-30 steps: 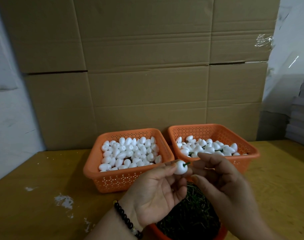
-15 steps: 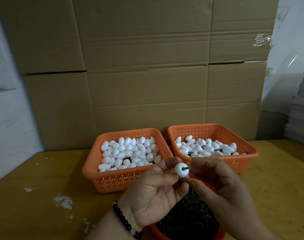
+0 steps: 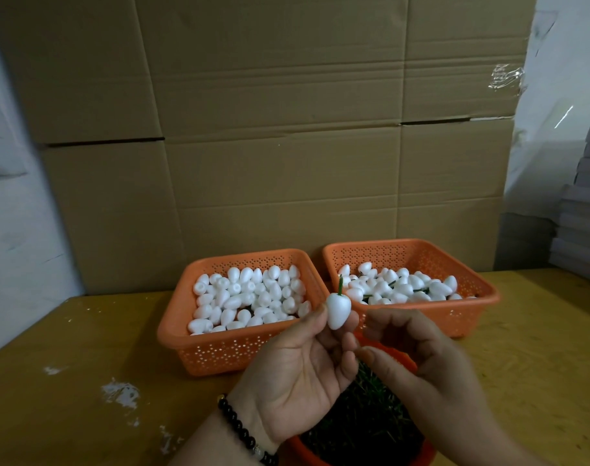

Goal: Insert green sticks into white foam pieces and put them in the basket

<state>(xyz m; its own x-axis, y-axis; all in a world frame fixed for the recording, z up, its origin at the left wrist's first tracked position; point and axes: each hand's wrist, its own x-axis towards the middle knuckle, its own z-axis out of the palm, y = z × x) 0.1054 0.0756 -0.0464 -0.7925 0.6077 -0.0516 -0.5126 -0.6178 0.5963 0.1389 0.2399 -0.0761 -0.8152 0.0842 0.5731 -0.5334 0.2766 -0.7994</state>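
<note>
White foam piece (image 3: 338, 309), egg-shaped, sits pinched between the thumb and fingertips of the left hand (image 3: 297, 371), blunt end up, with a green stick (image 3: 340, 285) standing out of its top. In the head view it hangs just in front of the gap between the two baskets, over the near edge of the desk (image 3: 85, 381). The right hand (image 3: 424, 361) is just beside it at 3 o'clock, fingers loosely curled and holding nothing that I can see.

The stick looks seated, so the step in hand is likely the drop. The right basket (image 3: 468, 317), at 1 o'clock from the piece, already holds foam with green stems showing, so I judge it the target; the left basket (image 3: 219, 351), at 10 o'clock, holds plain pieces only. Carry the piece by its body, not the stem, lift it clear of the near rim, and release low over the heap so it does not bounce out.

Room is tight: the two baskets touch or nearly touch, and the cardboard wall (image 3: 287, 163) stands close behind them. A round orange tub (image 3: 428, 454) of green sticks sits at 6 o'clock under the wrists, so keep the wrists clear of its rim. Open desk lies at 9 and 3 o'clock.
</note>
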